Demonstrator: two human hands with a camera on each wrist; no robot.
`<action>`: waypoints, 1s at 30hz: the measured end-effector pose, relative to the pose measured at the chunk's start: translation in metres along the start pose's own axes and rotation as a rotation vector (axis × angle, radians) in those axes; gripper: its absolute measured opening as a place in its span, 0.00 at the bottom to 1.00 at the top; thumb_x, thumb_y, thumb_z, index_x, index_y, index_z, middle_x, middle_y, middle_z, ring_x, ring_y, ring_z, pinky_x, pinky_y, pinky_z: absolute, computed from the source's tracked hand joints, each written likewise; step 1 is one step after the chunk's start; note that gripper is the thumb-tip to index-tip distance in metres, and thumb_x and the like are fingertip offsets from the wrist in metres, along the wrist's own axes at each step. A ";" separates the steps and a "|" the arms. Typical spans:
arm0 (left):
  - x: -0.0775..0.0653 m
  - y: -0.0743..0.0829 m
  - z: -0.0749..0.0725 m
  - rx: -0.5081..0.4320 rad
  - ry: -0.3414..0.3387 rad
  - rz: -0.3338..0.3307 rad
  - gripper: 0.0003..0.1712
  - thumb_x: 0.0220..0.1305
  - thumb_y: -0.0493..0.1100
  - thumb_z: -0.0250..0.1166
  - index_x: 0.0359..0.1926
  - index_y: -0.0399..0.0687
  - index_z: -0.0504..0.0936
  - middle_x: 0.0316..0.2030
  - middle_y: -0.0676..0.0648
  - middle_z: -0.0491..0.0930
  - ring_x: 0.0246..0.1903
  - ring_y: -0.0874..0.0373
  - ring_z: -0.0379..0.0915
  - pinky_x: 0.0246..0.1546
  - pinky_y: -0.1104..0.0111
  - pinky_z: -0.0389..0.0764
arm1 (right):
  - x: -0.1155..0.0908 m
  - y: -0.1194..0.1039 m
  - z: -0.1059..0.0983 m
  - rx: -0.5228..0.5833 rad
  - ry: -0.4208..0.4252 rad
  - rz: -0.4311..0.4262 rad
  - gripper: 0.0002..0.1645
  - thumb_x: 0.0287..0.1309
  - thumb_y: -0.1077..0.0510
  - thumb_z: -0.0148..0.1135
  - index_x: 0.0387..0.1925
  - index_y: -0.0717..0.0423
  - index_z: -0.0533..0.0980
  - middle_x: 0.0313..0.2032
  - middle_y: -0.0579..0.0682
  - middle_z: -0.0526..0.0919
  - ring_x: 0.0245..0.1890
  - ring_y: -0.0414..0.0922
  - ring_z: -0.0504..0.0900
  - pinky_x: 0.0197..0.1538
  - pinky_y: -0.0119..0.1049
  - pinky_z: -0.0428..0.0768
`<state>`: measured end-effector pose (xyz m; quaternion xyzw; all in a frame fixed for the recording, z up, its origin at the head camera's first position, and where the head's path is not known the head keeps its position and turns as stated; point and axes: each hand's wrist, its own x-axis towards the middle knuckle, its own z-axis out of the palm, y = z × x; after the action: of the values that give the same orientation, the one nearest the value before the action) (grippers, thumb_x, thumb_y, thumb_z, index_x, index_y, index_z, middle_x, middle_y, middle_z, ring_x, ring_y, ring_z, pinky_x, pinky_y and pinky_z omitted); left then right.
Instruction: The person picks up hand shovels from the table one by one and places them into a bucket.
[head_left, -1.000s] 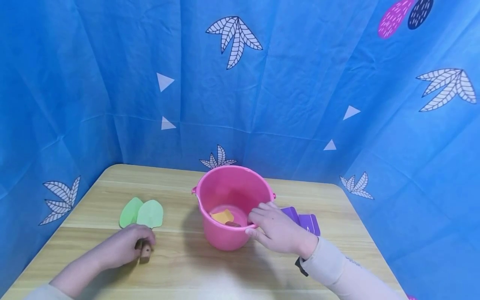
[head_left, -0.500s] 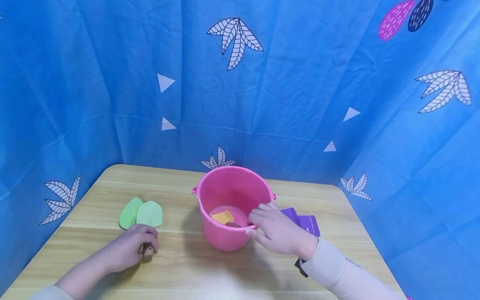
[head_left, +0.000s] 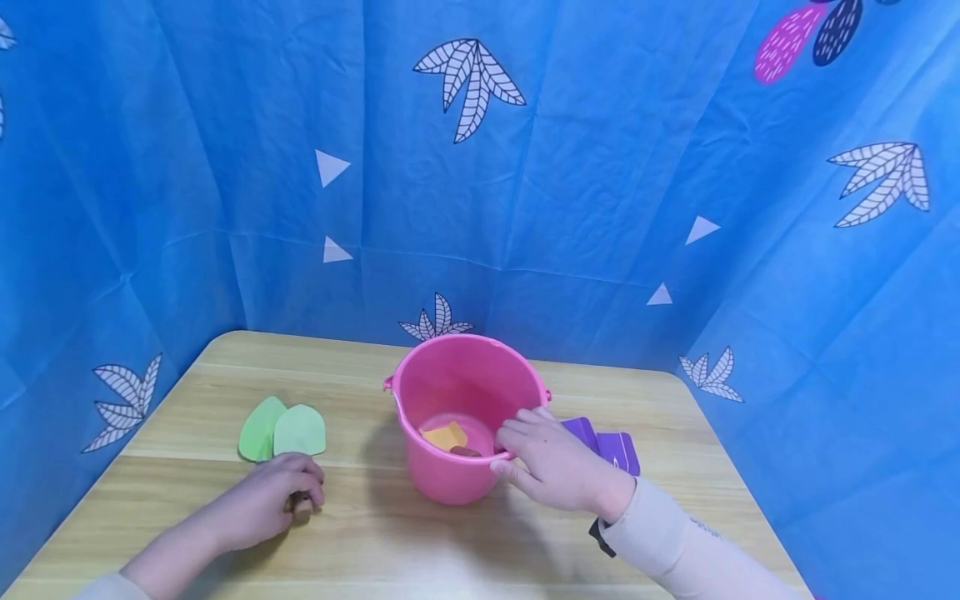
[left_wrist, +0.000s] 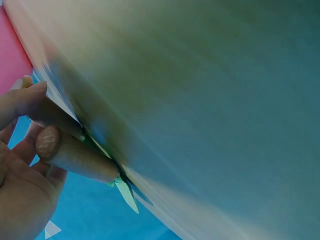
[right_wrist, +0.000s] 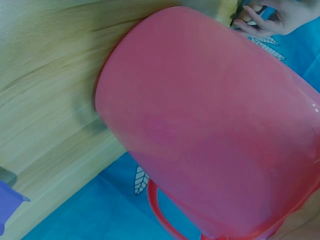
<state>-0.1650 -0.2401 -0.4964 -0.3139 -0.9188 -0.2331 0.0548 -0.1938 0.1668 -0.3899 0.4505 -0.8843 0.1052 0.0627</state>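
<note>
My left hand (head_left: 281, 500) curls around the wooden handles (left_wrist: 80, 157) of two toy trowels, which lie at the left of the table. Their green blades, one brighter (head_left: 260, 429) and one paler (head_left: 300, 431), rest flat beyond the fingers. In the left wrist view thumb and fingers are about the upper handle (left_wrist: 57, 117), while the lower one sits near the palm. My right hand (head_left: 551, 458) grips the near right rim of a pink bucket (head_left: 453, 483), fingers inside, thumb outside. Inside the bucket lies a yellow trowel (head_left: 446, 436) with a brown handle, partly hidden.
Two purple tool heads (head_left: 618, 452) lie just right of the bucket, partly behind my right hand. The bucket's handle (right_wrist: 157, 210) hangs at its side. A blue patterned curtain (head_left: 450, 192) encloses the back and sides of the wooden table (head_left: 360, 542).
My left hand has shifted slightly right, its fingers closing farther over the handles. The green blades have barely moved. The right hand and bucket stay put.
</note>
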 end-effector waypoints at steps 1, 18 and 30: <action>0.000 0.001 0.001 0.000 0.006 0.006 0.23 0.39 0.32 0.68 0.29 0.69 0.76 0.41 0.55 0.76 0.49 0.45 0.68 0.50 0.42 0.66 | 0.000 0.000 0.000 0.002 0.000 0.001 0.16 0.66 0.35 0.38 0.36 0.36 0.69 0.34 0.31 0.70 0.40 0.32 0.62 0.51 0.37 0.64; 0.003 0.008 -0.003 -0.010 -0.022 -0.007 0.22 0.41 0.30 0.66 0.29 0.67 0.75 0.37 0.62 0.73 0.50 0.47 0.68 0.51 0.44 0.67 | 0.000 0.000 0.000 0.001 -0.001 -0.009 0.15 0.66 0.36 0.39 0.36 0.36 0.68 0.33 0.30 0.69 0.40 0.32 0.62 0.50 0.37 0.63; 0.008 0.010 -0.002 0.021 0.060 0.082 0.24 0.42 0.30 0.67 0.30 0.67 0.74 0.34 0.67 0.70 0.43 0.63 0.69 0.44 0.59 0.75 | 0.000 -0.002 -0.003 0.004 0.021 -0.029 0.14 0.67 0.38 0.40 0.35 0.37 0.68 0.32 0.32 0.69 0.38 0.34 0.62 0.48 0.36 0.63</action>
<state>-0.1655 -0.2291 -0.4888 -0.3434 -0.9056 -0.2301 0.0952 -0.1920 0.1666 -0.3869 0.4621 -0.8769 0.1110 0.0726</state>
